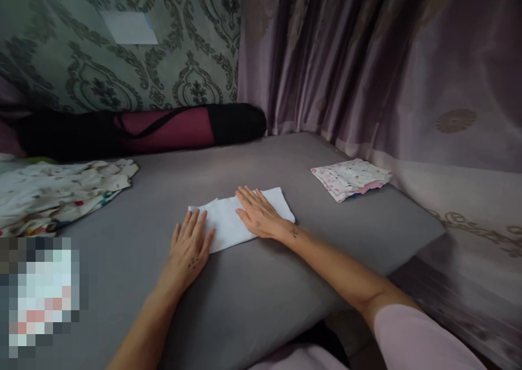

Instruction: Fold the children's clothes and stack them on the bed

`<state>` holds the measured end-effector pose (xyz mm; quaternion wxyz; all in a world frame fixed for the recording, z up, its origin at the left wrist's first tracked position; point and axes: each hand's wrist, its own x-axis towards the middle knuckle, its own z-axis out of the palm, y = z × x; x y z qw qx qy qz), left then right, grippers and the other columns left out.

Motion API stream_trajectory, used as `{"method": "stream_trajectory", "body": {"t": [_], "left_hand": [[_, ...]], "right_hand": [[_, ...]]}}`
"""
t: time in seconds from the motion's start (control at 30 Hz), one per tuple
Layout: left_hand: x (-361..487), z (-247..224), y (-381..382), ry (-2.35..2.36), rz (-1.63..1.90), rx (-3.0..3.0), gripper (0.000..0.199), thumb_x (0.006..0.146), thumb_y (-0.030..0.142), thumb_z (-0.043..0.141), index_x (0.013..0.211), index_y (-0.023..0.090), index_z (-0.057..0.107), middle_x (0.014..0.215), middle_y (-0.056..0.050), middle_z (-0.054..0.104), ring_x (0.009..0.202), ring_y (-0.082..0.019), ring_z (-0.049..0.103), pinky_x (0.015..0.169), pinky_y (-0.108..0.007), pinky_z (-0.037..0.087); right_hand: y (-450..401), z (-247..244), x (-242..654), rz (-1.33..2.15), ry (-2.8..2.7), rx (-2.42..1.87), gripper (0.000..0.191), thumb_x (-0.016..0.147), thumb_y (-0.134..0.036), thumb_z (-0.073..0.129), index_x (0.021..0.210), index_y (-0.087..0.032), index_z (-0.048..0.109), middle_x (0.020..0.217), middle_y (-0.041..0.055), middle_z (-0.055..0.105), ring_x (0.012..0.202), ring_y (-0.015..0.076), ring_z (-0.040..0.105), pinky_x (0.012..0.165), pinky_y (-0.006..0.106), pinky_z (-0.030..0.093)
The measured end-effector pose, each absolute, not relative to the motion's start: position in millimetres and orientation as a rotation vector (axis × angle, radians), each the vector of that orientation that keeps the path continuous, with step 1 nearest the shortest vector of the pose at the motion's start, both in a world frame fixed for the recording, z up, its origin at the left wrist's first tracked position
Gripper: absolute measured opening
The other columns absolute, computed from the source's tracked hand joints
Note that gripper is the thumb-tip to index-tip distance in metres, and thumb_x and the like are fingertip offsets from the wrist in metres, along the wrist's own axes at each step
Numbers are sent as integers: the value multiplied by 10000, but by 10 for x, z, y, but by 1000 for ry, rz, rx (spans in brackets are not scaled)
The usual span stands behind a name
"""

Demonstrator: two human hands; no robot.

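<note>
Both hands are at work on a white cloth (228,220), which lies in a flat, folded-looking strip on the grey-covered bed (228,305), directly in front of the person. The step in hand, as I judge it, is pressing or smoothing this strip. The right hand (261,220) lies palm down over its right part, fingers extended and slightly parted, the thumb out to the side. The left hand (190,250) rests at the left end, its fingers also extended and a little spread, with the thumb by the near edge. Neither hand is closed around the fabric; both are open and in contact with it from above. From this position, raising or turning the strip would call for getting the fingers under an edge or pinching a corner.

To the right, well apart from the hands, sits a stack of printed cloths (350,177), laid flat with pink and blue showing at the lower edges. On the left is a looser pile of patterned fabric (69,188), spread and rumpled.

The only likely container is a long black and maroon bag (171,131) with a strap, lying along the wall. It seems closed, though the dim light makes that uncertain, and its contents cannot be seen.
</note>
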<state>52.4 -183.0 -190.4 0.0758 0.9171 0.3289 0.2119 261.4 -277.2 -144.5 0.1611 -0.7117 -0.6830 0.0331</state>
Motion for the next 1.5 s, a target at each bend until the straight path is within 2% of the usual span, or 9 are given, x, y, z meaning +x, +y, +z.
{"method": "stream_trajectory", "body": {"t": [0.1, 0.23, 0.43, 0.57, 0.87, 1.07, 1.2, 1.33, 1.5], "left_hand": [[511, -1964, -1855, 1025, 399, 2807, 610, 951, 476, 289, 1430, 112, 388, 1499, -183, 357, 1416, -324, 255, 1100, -570, 273], [493, -2007, -1841, 1037, 306, 2823, 627, 945, 505, 292, 1437, 129, 393, 1515, -159, 335, 1427, -307, 230, 1110, -548, 267], [496, -1927, -1828, 1046, 420, 2783, 589, 967, 489, 247, 1408, 144, 427, 1502, -155, 366, 1417, -283, 272, 1113, -527, 276], [504, -1852, -1843, 998, 570, 2829, 572, 979, 465, 221, 1426, 152, 393, 1509, -136, 360, 1435, -250, 228, 1154, -500, 205], [513, -2063, -1771, 1052, 335, 2783, 740, 938, 564, 265, 1439, 24, 335, 1528, -213, 274, 1435, -313, 195, 1142, -494, 237], [491, -1925, -1801, 1004, 454, 2727, 649, 960, 530, 267, 1430, 90, 353, 1521, -185, 315, 1432, -283, 225, 1139, -505, 249], [490, -1880, -1797, 1062, 612, 2699, 542, 974, 470, 285, 1384, 141, 417, 1509, -167, 348, 1429, -288, 235, 1133, -507, 262], [480, -1893, -1750, 1145, 682, 2631, 491, 956, 442, 348, 1295, 125, 508, 1445, -201, 417, 1375, -329, 338, 1097, -493, 327], [431, -1848, -1659, 1191, 750, 2410, 438, 926, 380, 408, 1272, 133, 514, 1239, -168, 588, 1173, -274, 535, 1009, -427, 419]], "right_hand": [[-2809, -1581, 2623, 34, -1968, -2045, 557, 996, -368, 275, 1463, -67, 314, 1545, 138, 264, 1446, 210, 160, 1189, 424, 110], [-2791, -1695, 2581, 64, -1969, -2063, 546, 989, -364, 298, 1460, -89, 332, 1541, 130, 280, 1437, 210, 195, 1185, 426, 125], [-2806, -1531, 2777, 331, -1957, -1984, 580, 1001, -426, 196, 1484, -123, 297, 1555, 113, 246, 1444, 189, 166, 1175, 421, 175], [-2944, -1451, 3077, 186, -1839, -2081, 639, 993, -460, 157, 1489, -74, 273, 1560, 143, 218, 1451, 207, 133, 1180, 428, 142], [-3072, -1810, 3336, 132, -1861, -2277, 673, 981, -471, 140, 1483, -44, 278, 1557, 154, 222, 1446, 242, 151, 1179, 438, 133], [-3063, -1788, 3385, 148, -1876, -2279, 674, 979, -469, 151, 1483, -39, 272, 1556, 165, 218, 1446, 247, 146, 1177, 441, 135], [-3011, -1632, 3327, 170, -1878, -2282, 636, 980, -463, 171, 1477, -92, 310, 1550, 154, 246, 1442, 251, 169, 1167, 487, 147], [-2886, -1542, 3090, 47, -1938, -2164, 612, 990, -445, 162, 1496, -118, 270, 1569, 123, 197, 1454, 230, 111, 1175, 484, 104], [-2784, -1721, 2906, 70, -2027, -2089, 605, 993, -429, 178, 1490, -104, 286, 1548, 131, 260, 1445, 222, 161, 1177, 455, 146]]}}
